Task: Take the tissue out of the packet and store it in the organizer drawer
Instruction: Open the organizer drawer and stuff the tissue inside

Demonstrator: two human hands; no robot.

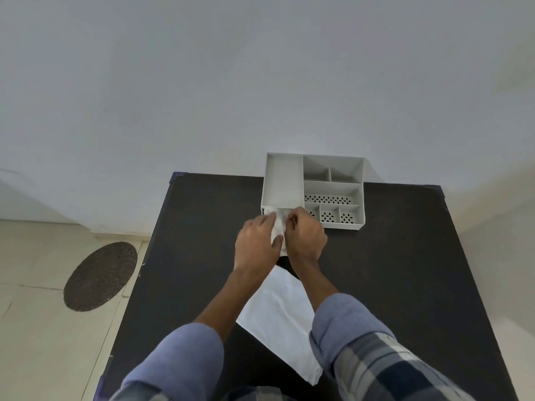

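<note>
Hands, two: left hand (257, 241) and right hand (305, 237), fingers closed on one tissue (278, 225) at frame centre, before one organizer (282, 180); one packet (282, 319) on worktop (390, 270).

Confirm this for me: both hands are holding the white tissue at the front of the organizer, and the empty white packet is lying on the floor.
Not quite. The head view shows the white packet lying on the dark table, under the forearms, not on the floor. The rest holds: left hand and right hand hold the tissue at the organizer's front.
</note>
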